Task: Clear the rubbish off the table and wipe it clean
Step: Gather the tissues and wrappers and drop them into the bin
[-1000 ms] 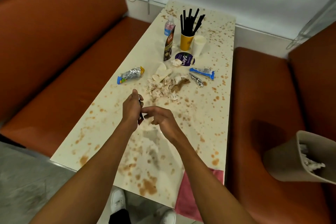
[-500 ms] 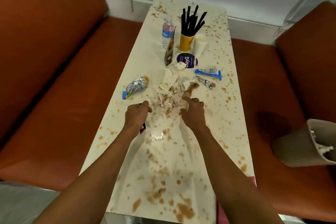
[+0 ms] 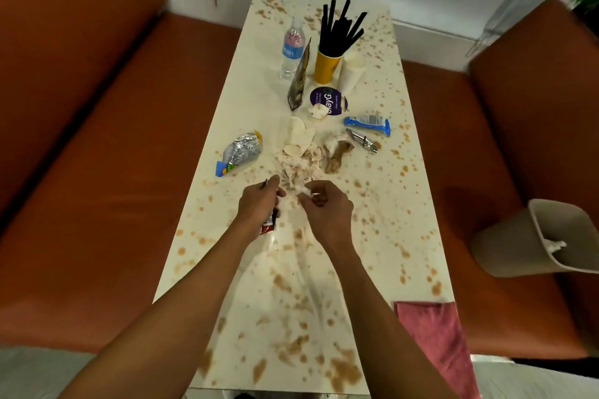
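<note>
- Grips first, quick: what's each one got?
- Left grip (image 3: 259, 201) is clenched round a red sachet (image 3: 268, 225), with the end poking out under the palm. Something thin sticks up past the knuckles, can't tell what. Right grip (image 3: 324, 204) is curled, pinching a white scrap off the tissue pile (image 3: 301, 165).
- Where's the rubbish?
- Mostly mid-bench (image 3: 372, 236). Tissue pile sits in the middle, its near fringe right at both grips. Foil wrapper (image 3: 241, 152) is by the left edge. Blue wrapper (image 3: 368, 122) and a metal tool (image 3: 363, 141) are toward the right edge. Bottle (image 3: 291, 48), yellow cup of black straws (image 3: 327, 66) and white cup (image 3: 351, 73) stand nearer the far edge. Brown spatter all over.
- Bin?
- Bin (image 3: 505, 236) is off the bench, tilted on the seat beyond the right edge. Pink cloth (image 3: 434, 334) drapes over the near right corner, nobody touching it, so I'd say wiping hasn't started.
- Risks?
- My guesses. The sachet, squeezed in a crowded grip, could burst and add mess. The tissue looks soggy and shredded, so pinching may tear it and leave bits behind. The carry to the bin crosses the right edge and the seat, so loose scraps could drop there. A long reach toward the far edge could tip the straw cup.
</note>
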Tool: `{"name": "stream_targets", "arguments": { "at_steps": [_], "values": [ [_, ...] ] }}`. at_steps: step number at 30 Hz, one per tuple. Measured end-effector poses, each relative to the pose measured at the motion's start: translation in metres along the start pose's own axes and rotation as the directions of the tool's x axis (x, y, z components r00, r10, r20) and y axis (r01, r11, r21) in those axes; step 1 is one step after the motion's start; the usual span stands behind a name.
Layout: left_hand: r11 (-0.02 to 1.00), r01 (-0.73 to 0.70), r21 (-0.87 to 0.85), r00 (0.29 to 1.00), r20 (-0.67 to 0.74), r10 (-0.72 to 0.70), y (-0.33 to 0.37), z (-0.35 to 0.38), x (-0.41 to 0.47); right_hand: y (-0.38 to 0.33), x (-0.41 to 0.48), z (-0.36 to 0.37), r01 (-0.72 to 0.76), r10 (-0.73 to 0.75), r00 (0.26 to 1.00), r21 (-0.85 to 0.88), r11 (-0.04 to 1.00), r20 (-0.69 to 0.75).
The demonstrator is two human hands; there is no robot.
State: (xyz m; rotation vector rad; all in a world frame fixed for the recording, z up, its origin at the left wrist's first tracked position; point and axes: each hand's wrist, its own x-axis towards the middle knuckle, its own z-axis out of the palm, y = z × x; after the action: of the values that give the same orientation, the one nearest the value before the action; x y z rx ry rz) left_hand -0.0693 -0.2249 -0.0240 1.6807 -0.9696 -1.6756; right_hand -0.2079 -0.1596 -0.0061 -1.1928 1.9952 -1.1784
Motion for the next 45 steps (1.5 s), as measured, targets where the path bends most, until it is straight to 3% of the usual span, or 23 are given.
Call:
{"name": "stream_targets", "arguments": {
  "at_steps": [8, 15, 19, 22, 29, 34, 38, 45],
  "values": [
    [0.996, 0.035, -0.086, 0.999, -0.003, -0.036, 0.002, 0.001, 0.003, -0.013, -0.02, 0.037, 0.085, -0.084, 0.993, -0.003, 0.996, 0.082],
    [0.999, -0.025, -0.027, 0.994, -0.111, 0.022, -0.002, -0.011, 0.01, -0.014, -0.019, 0.03, 0.025, -0.038, 0.962, 0.051, 0.998, 0.271],
    [0.998, -0.028, -0.052, 0.994, -0.107, 0.022, -0.002, -0.016, 0.009, -0.008, -0.001, 0.024, 0.039, -0.043, 0.992, 0.029, 0.999, 0.12],
    [0.997, -0.028, -0.078, 0.994, -0.105, 0.019, -0.002, -0.021, 0.01, 0.001, 0.017, 0.024, 0.084, -0.078, 0.996, -0.151, 0.985, 0.04],
    [1.0, -0.018, -0.008, 0.994, -0.108, 0.017, -0.009, -0.033, 0.018, 0.026, 0.041, 0.034, 0.175, -0.072, 0.966, -0.425, 0.888, 0.247],
    [1.0, -0.023, -0.008, 0.991, -0.129, 0.021, -0.011, -0.037, 0.021, 0.032, 0.03, 0.03, 0.156, -0.074, 0.972, -0.378, 0.912, 0.222],
    [1.0, -0.021, -0.022, 0.992, -0.124, 0.018, -0.011, -0.04, 0.022, 0.019, 0.026, 0.024, 0.076, -0.047, 0.992, -0.272, 0.959, 0.115],
    [0.999, -0.039, -0.036, 0.99, -0.135, 0.033, -0.008, -0.044, 0.022, 0.005, 0.04, 0.038, 0.203, -0.178, 0.976, -0.237, 0.95, 0.125]
  ]
}}
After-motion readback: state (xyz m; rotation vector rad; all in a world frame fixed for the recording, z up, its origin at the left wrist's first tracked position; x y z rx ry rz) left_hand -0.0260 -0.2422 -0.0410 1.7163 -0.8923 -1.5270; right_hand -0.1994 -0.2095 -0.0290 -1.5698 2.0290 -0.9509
